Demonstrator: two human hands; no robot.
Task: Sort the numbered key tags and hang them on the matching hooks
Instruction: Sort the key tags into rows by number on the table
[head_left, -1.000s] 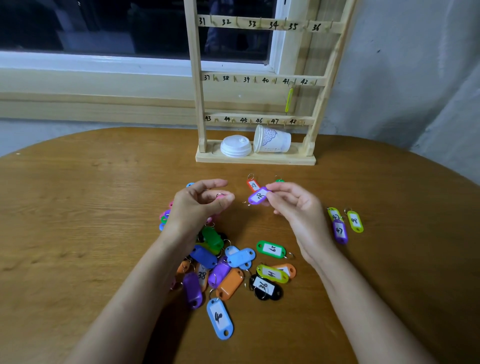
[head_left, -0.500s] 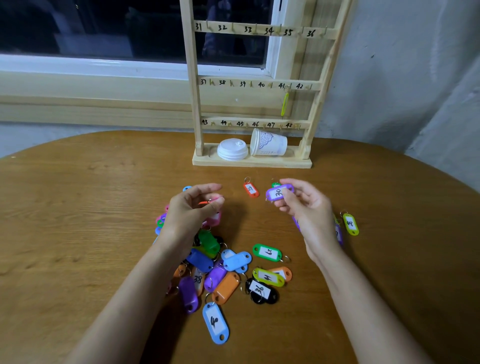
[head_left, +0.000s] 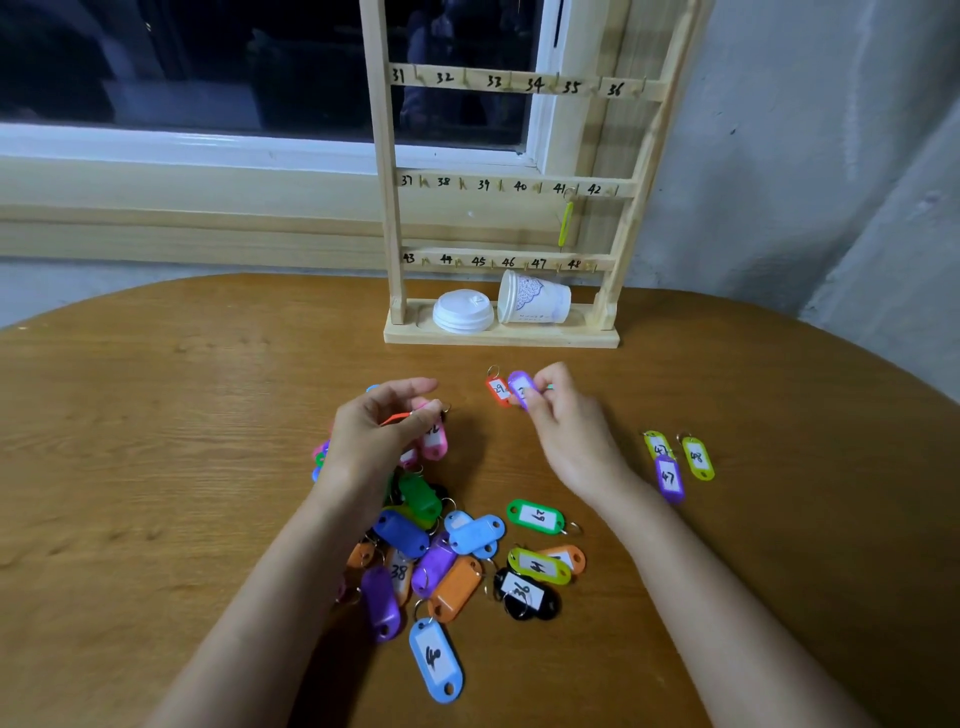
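Since half a second ago the right hand has dropped toward the table, bringing its purple tag down right beside the red tag marked 29. It's pinching that purple tag in its fingertips, which cover the number. The left hand hovers over the pile, pinching a thin orange tag.

Progress-wise it looks like early days. Only one yellow-green tag hangs on the rack, by hook 41, and every other hook in view is bare. Sorting is partly going: three tags in the 40s sit well off to the right, and most of the rest is still jumbled in the pile.

Room isn't a problem. Bare wood lies left of the pile and between the hands and the rack. The rack's base is taken up by a tipped cup and lids, and the table's curved edge runs close behind it.
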